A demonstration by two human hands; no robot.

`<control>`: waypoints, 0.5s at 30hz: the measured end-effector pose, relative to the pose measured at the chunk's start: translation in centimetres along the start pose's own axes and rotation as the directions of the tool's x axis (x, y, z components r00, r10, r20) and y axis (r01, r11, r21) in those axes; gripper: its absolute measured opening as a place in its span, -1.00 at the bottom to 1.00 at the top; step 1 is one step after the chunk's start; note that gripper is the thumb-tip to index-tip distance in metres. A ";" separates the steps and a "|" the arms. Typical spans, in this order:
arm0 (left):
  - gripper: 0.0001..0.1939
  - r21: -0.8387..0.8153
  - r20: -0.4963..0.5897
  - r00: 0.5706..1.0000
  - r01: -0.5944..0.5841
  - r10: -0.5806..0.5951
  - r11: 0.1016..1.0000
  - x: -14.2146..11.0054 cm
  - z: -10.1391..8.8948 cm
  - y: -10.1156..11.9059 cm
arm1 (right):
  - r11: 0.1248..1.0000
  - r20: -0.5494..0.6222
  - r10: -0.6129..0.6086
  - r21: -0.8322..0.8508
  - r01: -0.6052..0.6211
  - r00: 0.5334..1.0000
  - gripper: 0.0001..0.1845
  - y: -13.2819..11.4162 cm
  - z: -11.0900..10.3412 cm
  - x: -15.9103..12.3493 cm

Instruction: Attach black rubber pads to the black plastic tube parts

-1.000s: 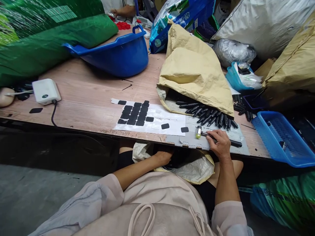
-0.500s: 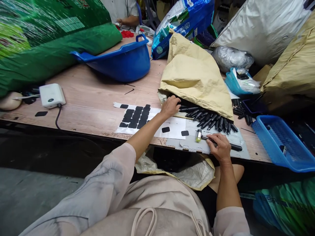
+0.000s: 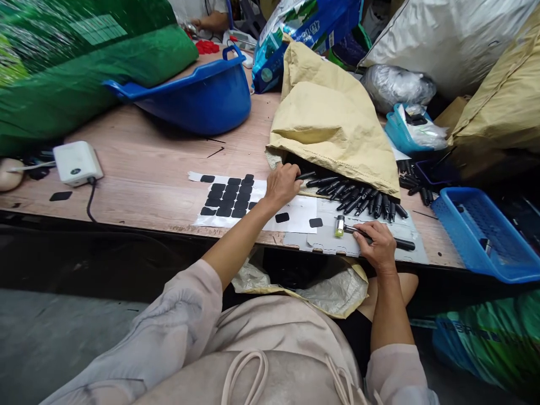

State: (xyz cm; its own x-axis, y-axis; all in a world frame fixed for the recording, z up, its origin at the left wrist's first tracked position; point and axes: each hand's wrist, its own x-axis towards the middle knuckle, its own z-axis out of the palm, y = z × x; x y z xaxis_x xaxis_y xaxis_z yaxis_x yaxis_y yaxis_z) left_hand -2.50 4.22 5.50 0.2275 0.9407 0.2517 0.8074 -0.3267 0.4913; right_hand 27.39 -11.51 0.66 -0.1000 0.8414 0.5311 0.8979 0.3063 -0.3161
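My left hand (image 3: 283, 184) is at the mouth of a beige sack (image 3: 324, 118), its fingers closed on a slim black pen-shaped piece (image 3: 306, 175) that points right. A heap of similar black pieces (image 3: 352, 197) spills from the sack. My right hand (image 3: 376, 245) grips the black handle of a small hammer (image 3: 340, 226), which lies low over a grey sheet (image 3: 324, 242) at the table edge. Its head has a metal part and a yellowish face. Left of it, black rounded patches (image 3: 228, 197) sit in rows on white paper (image 3: 270, 225).
A blue basin (image 3: 202, 104) stands behind the paper, and a blue basket (image 3: 485, 236) sits at the right edge. A white box with a cable (image 3: 78, 163) is at left. An open sack (image 3: 337, 292) hangs below the table edge. Another person's arm (image 3: 213, 21) shows at the back.
My left hand has shifted slightly left, and a black pen-shaped piece now shows in its fingers, drawn out from the sack's mouth. My right hand stays on the hammer.
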 end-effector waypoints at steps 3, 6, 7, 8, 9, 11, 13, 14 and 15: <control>-0.90 -0.151 0.085 0.988 -0.114 0.128 0.982 -3.1 0.2 1.0 | 1.000 0.004 0.000 -0.006 0.000 1.000 -0.82 -0.1 -0.1 0.0; -0.88 -0.285 0.167 0.959 -0.176 0.229 0.942 -5.3 1.7 1.7 | 1.000 0.003 -0.014 -0.018 0.014 1.000 -0.80 0.0 0.0 0.0; -0.87 -0.303 0.173 0.956 -0.176 0.236 0.936 -5.7 2.3 1.7 | 1.000 0.001 -0.020 -0.019 0.020 1.000 -0.80 0.0 0.0 0.0; -0.87 -0.313 0.173 0.957 -0.169 0.232 0.934 -5.9 2.9 1.7 | 0.999 0.001 -0.025 -0.020 0.025 1.000 -0.80 0.1 0.0 0.0; -0.87 -0.320 0.169 0.961 -0.157 0.220 0.934 -6.0 3.3 1.6 | 0.999 0.002 -0.029 -0.019 0.029 1.000 -0.80 0.3 0.1 0.1; -0.87 -0.331 0.159 0.969 -0.128 0.189 0.935 -5.9 4.0 1.4 | 0.999 0.009 -0.039 -0.011 0.039 0.999 -0.80 0.4 0.0 0.1; -0.86 -0.342 0.155 0.972 -0.116 0.177 0.933 -5.7 4.2 1.2 | 0.999 0.007 -0.051 0.007 0.051 0.999 -0.80 0.2 -0.3 0.3; -0.86 -0.343 0.155 0.971 -0.118 0.180 0.932 -5.6 4.2 1.2 | 0.998 -0.004 -0.053 0.017 0.053 0.999 -0.79 -0.1 -0.6 0.4; -0.86 -0.342 0.157 0.970 -0.123 0.185 0.931 -5.6 4.2 1.1 | 0.998 -0.025 -0.050 0.028 0.051 0.998 -0.78 -0.6 -0.8 0.6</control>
State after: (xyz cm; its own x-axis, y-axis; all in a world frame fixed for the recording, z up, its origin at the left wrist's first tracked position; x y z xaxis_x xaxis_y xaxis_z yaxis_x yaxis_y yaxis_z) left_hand -0.55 -1.02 1.11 0.4557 0.8663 0.2047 0.5378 -0.4512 0.7122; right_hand 27.15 -11.54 1.80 -0.1340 0.8133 0.5662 0.8794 0.3610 -0.3104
